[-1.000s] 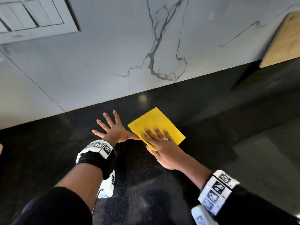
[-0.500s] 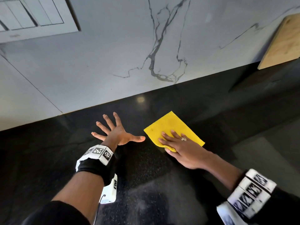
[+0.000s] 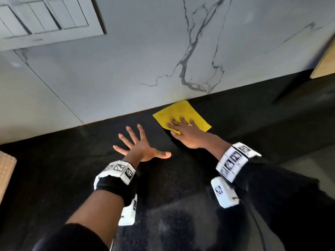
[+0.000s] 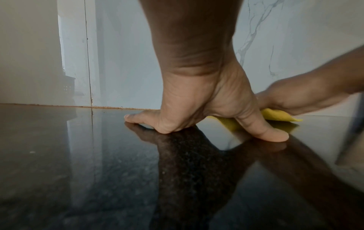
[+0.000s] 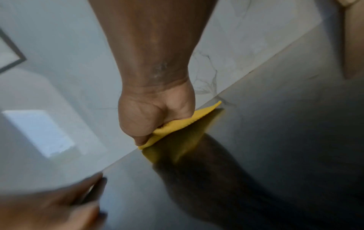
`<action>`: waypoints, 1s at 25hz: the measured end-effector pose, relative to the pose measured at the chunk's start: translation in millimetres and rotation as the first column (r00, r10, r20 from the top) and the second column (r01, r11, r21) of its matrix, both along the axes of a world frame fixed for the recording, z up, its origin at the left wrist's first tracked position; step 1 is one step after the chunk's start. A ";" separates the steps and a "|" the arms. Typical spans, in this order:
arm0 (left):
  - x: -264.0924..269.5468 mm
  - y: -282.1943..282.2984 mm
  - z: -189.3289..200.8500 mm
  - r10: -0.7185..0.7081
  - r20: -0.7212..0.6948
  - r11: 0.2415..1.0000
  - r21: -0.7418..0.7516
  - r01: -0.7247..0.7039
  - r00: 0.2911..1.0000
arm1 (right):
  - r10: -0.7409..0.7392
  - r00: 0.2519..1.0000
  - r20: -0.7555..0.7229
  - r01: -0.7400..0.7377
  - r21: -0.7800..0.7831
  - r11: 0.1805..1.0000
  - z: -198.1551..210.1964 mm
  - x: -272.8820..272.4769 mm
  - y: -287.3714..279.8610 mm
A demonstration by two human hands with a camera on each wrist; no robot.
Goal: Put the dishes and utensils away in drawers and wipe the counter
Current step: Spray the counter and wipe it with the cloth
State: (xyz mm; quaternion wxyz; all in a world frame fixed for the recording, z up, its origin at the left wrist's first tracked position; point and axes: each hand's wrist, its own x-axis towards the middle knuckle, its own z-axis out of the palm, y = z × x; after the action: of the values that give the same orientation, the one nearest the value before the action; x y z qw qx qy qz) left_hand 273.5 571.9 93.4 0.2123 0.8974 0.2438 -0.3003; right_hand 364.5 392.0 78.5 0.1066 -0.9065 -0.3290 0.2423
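Both hands are down on the black counter (image 3: 181, 187). From the head view I see my left hand (image 3: 140, 151) splayed flat, grasping nothing, and my right hand (image 3: 188, 134) pressing straight fingers onto the yellow cloth (image 3: 179, 113); its near edge is covered by my hand. Its far corner points at the marble wall (image 3: 145, 69), almost touching. Left wrist view: palm and thumb planted, fingers mostly hidden, cloth (image 4: 275, 116) only a sliver behind. Right wrist view: the heel of my hand hides the fingers; the cloth (image 5: 177, 124) runs along the wall, the picture blurred.
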 end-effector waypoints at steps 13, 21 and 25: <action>-95.3 -36.0 -21.5 -0.270 0.268 0.962 0.119 0.246 0.925 | -0.376 0.907 0.189 0.376 0.036 0.926 -33.1 -131.1 -166.9; -198.6 -27.3 -24.6 -0.329 0.276 0.940 0.005 0.341 0.903 | 0.007 0.970 0.242 -0.048 0.166 0.985 -35.9 -321.0 -89.4; -242.3 -48.2 -10.5 -0.387 0.146 0.922 0.040 0.385 0.911 | -0.275 0.919 0.282 0.179 0.324 0.929 -32.7 -284.9 -167.6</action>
State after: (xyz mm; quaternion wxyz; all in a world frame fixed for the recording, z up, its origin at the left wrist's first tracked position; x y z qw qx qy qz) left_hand 31.1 523.8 82.8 0.1619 0.9490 0.0466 -0.2663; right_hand 79.6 224.4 45.8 0.2113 -0.9403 -0.2656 0.0254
